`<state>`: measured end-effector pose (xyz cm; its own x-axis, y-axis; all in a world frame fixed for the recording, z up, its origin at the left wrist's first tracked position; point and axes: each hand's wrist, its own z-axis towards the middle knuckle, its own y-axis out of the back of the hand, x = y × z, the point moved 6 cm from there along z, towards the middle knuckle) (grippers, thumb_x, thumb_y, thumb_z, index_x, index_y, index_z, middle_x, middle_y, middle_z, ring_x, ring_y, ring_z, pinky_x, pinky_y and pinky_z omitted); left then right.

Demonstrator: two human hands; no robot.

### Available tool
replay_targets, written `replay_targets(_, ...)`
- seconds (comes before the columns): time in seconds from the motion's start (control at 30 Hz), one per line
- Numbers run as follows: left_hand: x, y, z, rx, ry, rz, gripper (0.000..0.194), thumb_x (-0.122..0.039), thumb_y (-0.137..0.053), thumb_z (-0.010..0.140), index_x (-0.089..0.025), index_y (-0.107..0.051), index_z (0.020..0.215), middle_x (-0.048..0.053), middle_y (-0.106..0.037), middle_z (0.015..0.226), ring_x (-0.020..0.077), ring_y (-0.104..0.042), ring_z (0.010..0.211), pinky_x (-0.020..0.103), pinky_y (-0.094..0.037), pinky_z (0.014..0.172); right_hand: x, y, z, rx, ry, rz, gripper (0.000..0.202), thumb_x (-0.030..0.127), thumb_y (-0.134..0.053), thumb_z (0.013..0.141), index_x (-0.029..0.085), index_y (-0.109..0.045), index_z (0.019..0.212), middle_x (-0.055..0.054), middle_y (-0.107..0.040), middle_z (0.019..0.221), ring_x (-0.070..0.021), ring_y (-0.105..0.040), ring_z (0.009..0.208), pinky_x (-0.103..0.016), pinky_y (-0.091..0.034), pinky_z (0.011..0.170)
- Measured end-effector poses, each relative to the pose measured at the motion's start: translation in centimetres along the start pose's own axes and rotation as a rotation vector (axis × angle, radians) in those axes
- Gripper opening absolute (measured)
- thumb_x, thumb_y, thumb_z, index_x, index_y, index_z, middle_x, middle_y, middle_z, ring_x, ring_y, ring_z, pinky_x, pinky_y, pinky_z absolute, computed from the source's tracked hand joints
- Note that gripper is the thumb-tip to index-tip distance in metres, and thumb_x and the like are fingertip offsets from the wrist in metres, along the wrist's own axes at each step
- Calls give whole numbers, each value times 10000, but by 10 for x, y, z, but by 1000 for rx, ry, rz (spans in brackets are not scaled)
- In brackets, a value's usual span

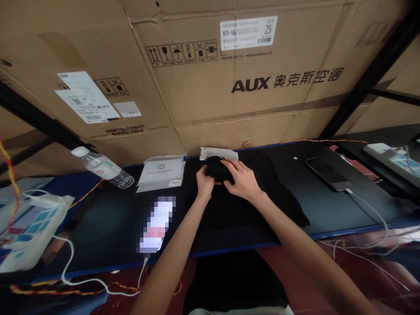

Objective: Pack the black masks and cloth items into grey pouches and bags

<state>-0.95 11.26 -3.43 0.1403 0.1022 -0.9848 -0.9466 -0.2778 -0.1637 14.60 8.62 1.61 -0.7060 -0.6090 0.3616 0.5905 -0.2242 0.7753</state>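
Left hand (205, 181) and right hand (242, 177), half closed, grip bunched black cloth (215, 167), which stretches slantwise toward near right; one clear, white-capped plastic bottle (104, 168) has unclear liquid level.

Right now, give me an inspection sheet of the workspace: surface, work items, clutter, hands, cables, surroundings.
Surface: black table with blue edging.
Work items: black cloth, far end bunched up, the rest on the table; white packet just behind the bunched part, contact unclear.
Clutter: bottle with white cap, printed packet, lit phone left, screen pixelated; dark phone right.
Hands: left hand and right hand both hold the bunched cloth.
Cables: white cable at each phone; yellow-red wire along the back edge, right.
Surroundings: large AUX cardboard box behind; black frame bars both sides.
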Motion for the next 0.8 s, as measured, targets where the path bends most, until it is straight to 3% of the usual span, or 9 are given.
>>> replay_targets(0.2, 1, -8, 7, -19, -51, 69, 226, -210, -739, 709, -154, -751, 927, 60, -743, 830, 260, -743, 765, 349, -640, 580, -8, -2, 4, -27, -69, -106, 694, 297, -727, 778, 198, -525, 1436, -218, -328, 1619, -400, -519, 1286, -548, -492, 998)
replay_targets(0.37, 3, -10, 10, 33, -11, 135, 236, -194, -753, 701, -141, -734, 930, 61, -720, 771, 193, -697, 589, 252, -554, 438, -13, -3, 7, 0, -80, -156, 538, 314, -683, 838, 183, -580, 1350, -181, -641, 1321, -373, -555, 1150, -494, -442, 976)
replay_targets(0.43, 5, -13, 13, 65, 29, 158, 244, -165, -775, 676, -137, -723, 912, 74, -723, 765, 189, -689, 551, 244, -531, 418, -16, -1, 8, -16, -80, -146, 490, 321, -653, 854, 179, -590, 1319, -160, -692, 1212, -365, -561, 1120, -476, -431, 957)
replay_targets(0.57, 6, -19, 18, 64, 61, 191, 159, -149, -758, 689, -132, -717, 841, 97, -737, 793, 169, -670, 497, 230, -493, 397, -22, 6, 10, -83, -93, -126, 450, 324, -630, 852, 174, -602, 1275, -154, -687, 1179, -348, -567, 1114, -464, -427, 974)
replay_targets(0.8, 1, -32, 12, 65, -54, 198, 135, -197, -733, 707, -136, -732, 826, 93, -732, 750, 224, -696, 550, 279, -533, 408, -18, 9, 11, -94, -88, -136, 456, 303, -624, 878, 205, -587, 1322, -163, -604, 1232, -340, -542, 1109, -454, -494, 932)
